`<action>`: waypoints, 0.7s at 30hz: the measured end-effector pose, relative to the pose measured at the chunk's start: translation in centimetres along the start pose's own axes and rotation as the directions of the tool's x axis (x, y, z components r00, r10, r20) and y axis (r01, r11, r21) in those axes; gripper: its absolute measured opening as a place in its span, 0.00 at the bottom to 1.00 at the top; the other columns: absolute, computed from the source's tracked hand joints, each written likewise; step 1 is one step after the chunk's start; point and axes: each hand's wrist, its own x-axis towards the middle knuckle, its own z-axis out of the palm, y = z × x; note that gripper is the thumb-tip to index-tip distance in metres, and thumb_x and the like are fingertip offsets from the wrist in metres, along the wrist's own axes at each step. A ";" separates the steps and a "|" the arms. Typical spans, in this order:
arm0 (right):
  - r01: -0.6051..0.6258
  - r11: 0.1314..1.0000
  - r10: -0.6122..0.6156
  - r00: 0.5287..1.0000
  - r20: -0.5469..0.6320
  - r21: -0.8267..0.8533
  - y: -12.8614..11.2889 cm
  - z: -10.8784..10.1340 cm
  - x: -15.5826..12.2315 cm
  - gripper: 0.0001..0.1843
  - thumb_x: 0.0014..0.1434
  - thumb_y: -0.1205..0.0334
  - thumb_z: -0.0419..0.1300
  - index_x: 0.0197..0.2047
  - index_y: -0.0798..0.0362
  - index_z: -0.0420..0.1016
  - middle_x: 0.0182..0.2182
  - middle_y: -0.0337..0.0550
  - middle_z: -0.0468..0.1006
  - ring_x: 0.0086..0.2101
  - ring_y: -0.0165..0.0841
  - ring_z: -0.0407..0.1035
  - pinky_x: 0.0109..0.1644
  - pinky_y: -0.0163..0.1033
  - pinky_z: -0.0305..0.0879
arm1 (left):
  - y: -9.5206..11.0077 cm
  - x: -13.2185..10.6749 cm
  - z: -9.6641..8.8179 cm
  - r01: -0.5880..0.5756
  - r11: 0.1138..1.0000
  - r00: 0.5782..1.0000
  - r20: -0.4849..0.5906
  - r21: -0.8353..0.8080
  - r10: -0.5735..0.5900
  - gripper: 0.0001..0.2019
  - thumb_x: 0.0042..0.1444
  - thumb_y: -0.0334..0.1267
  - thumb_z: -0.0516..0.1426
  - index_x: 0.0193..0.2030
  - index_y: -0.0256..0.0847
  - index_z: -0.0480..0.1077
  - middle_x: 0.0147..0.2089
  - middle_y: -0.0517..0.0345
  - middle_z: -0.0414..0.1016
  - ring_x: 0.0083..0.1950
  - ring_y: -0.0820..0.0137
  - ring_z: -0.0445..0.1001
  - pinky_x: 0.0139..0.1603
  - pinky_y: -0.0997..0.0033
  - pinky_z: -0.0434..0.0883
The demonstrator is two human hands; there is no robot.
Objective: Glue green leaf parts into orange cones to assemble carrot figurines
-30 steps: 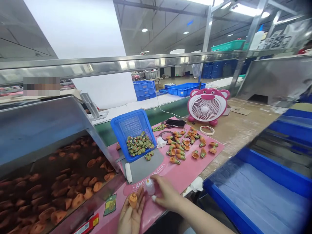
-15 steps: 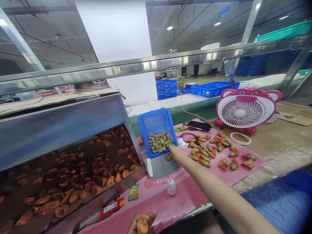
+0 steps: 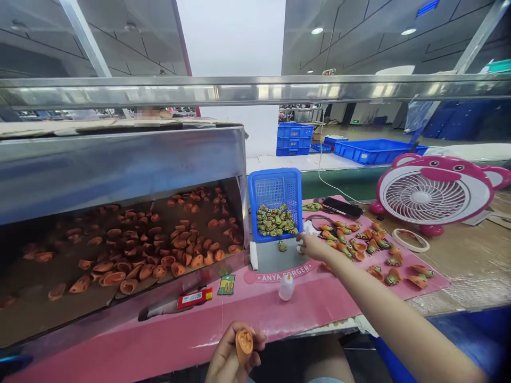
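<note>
Head-worn camera looks forward-down, close over the bench (image 3: 471,260).

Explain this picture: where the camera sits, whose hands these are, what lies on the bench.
There is no machine here: a person works with bare hands, and one camera on their head looks forward and down. The left hand holds an orange piece. The right hand reaches toward a blue basket of small green pieces; whether it holds one is unclear. On the pink mat stand a small bottle and rows of orange-and-green pieces. A metal bin at left holds many orange parts; a pink fan sits at right.
</note>
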 end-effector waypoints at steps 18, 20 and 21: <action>0.665 0.747 -0.576 0.655 -0.489 0.011 -7.7 -0.8 -20.3 0.14 0.50 0.72 0.60 0.42 0.57 0.66 0.27 0.43 0.71 0.25 0.27 0.65 0.26 0.29 0.62 | -1.0 -0.5 6.4 -0.064 0.936 0.925 0.373 0.347 -0.075 0.05 0.54 0.36 0.49 0.31 0.36 0.59 0.22 0.61 0.65 0.21 0.78 0.59 0.23 0.78 0.57; 0.670 0.742 -0.609 0.653 -0.451 -0.031 -7.4 -0.7 -20.3 0.16 0.50 0.72 0.60 0.43 0.57 0.65 0.29 0.44 0.71 0.27 0.27 0.66 0.28 0.30 0.62 | -0.8 -0.7 6.4 -0.088 0.925 0.925 0.376 0.369 -0.062 0.04 0.54 0.34 0.48 0.31 0.35 0.59 0.22 0.61 0.64 0.21 0.78 0.59 0.23 0.79 0.58; 0.675 0.737 -0.623 0.653 -0.431 -0.044 -7.4 -0.6 -20.3 0.16 0.51 0.73 0.59 0.44 0.57 0.65 0.30 0.44 0.71 0.28 0.28 0.66 0.29 0.30 0.63 | -0.7 -0.7 6.5 -0.094 0.921 0.926 0.373 0.377 -0.058 0.04 0.54 0.33 0.47 0.31 0.35 0.59 0.22 0.61 0.64 0.21 0.78 0.59 0.23 0.79 0.58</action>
